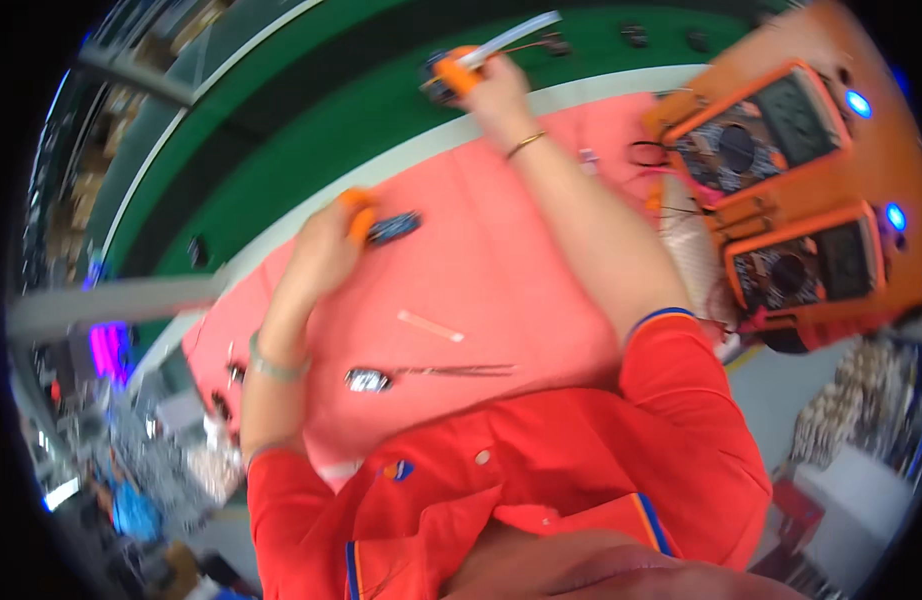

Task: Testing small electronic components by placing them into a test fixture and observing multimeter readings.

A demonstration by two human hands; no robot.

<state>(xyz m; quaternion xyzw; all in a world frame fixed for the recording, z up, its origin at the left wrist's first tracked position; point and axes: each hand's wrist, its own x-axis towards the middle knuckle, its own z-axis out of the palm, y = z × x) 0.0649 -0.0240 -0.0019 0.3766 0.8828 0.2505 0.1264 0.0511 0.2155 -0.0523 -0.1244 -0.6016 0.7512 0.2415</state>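
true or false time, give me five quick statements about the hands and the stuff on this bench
1. The left hand is on a small dark module with an orange piece. True.
2. The right hand rests flat on the pink mat. False: it is raised over the green belt, holding an orange tool.
3. Two orange multimeters stand on the person's right. True.
4. The tweezers are held in the left hand. False: they lie loose on the mat.
5. The person wears blue sleeves. False: the sleeves are red with blue trim.
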